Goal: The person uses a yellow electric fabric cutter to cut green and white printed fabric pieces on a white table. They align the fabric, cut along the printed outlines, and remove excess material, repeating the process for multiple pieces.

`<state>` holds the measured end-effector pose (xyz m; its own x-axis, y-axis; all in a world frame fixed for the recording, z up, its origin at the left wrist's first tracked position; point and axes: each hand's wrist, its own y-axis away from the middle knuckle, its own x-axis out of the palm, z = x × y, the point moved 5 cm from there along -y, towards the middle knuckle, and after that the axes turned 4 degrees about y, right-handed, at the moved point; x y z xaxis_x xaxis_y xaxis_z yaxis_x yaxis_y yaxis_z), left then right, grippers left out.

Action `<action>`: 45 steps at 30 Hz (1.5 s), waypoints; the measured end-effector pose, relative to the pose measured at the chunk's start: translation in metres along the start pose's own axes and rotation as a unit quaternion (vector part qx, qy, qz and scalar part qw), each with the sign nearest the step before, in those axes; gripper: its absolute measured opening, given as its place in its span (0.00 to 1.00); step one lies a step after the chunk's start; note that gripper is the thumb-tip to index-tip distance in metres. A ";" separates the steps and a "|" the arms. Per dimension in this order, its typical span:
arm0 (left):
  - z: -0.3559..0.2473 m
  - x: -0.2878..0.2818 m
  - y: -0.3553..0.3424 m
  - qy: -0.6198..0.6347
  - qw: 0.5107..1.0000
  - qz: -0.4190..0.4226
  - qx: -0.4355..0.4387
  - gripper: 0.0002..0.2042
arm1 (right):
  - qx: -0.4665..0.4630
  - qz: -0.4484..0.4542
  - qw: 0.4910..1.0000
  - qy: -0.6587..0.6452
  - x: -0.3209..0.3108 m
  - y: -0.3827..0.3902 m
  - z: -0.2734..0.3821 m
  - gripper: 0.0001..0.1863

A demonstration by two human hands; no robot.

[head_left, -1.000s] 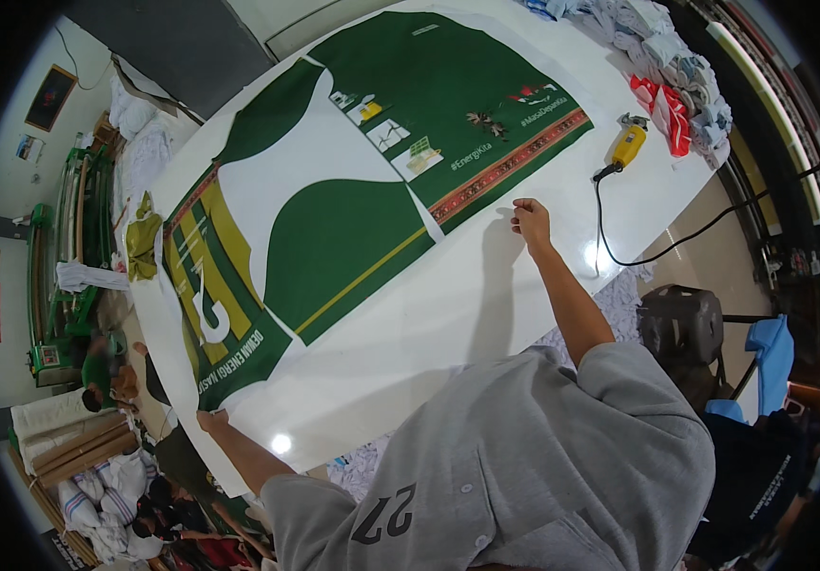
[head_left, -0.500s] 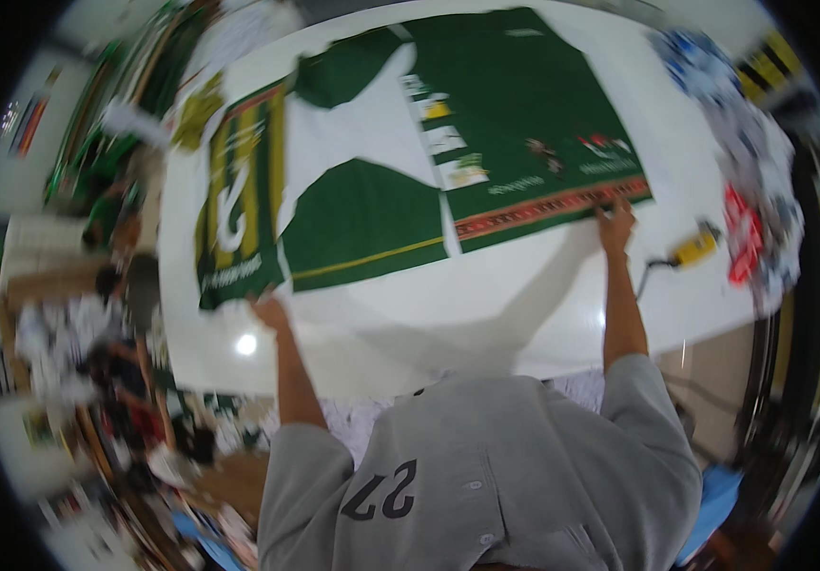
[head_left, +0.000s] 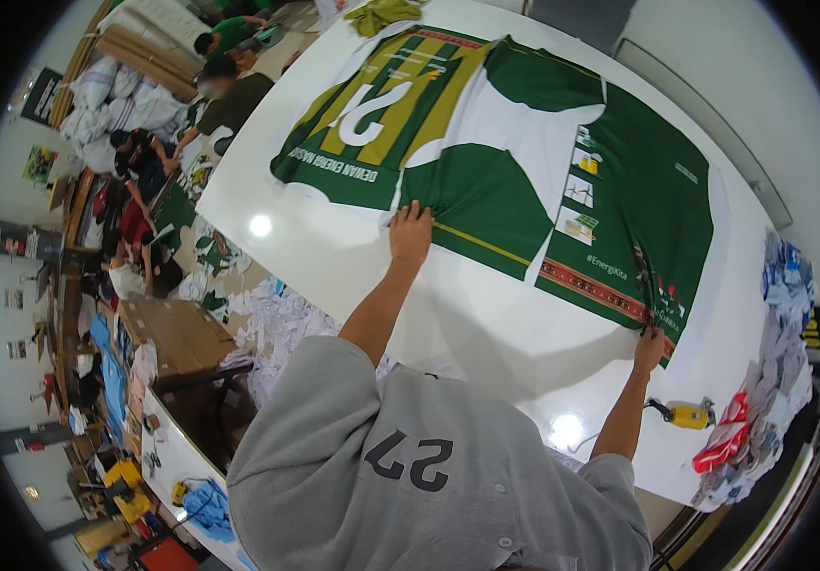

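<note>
Green printed jersey fabric (head_left: 505, 205) is spread over a white table (head_left: 467, 324), with yellow stripes and a large white numeral on its left part and an orange patterned band along its right part's near edge. My left hand (head_left: 412, 238) is closed on the near edge, by the white gap between the left and middle parts; small creases run out from its fingers. Farther right, my right hand (head_left: 651, 348) pinches the near edge at the orange band, where the fabric is gathered into folds leading away from me. Both thumbs are largely hidden.
A yellow corded tool (head_left: 690, 416) lies right of my right hand. Beyond it are heaped fabric scraps (head_left: 770, 376) and a red piece (head_left: 724, 438). Olive cloth (head_left: 381, 16) is at the table's far left. Several people work on the left, beside cardboard boxes (head_left: 170, 333) and white scraps (head_left: 277, 328).
My view has turned, so the table now looks slanted. Folds have gathered in the fabric at my right hand, and creases show by my left. Both hands are still at the near edge.
</note>
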<state>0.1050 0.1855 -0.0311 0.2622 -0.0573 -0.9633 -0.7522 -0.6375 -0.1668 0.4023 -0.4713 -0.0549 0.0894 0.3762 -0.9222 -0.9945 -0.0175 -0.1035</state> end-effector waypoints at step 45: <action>-0.092 0.004 0.036 0.067 0.988 0.127 -0.058 0.44 | 0.440 -0.129 0.888 -0.027 -0.119 0.059 -0.114 0.54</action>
<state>0.1344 0.0911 -0.0215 0.1573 -0.3236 -0.9330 -0.7316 -0.6727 0.1100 0.3388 -0.6224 0.0065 0.3417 0.3076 -0.8880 -0.6021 0.7972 0.0444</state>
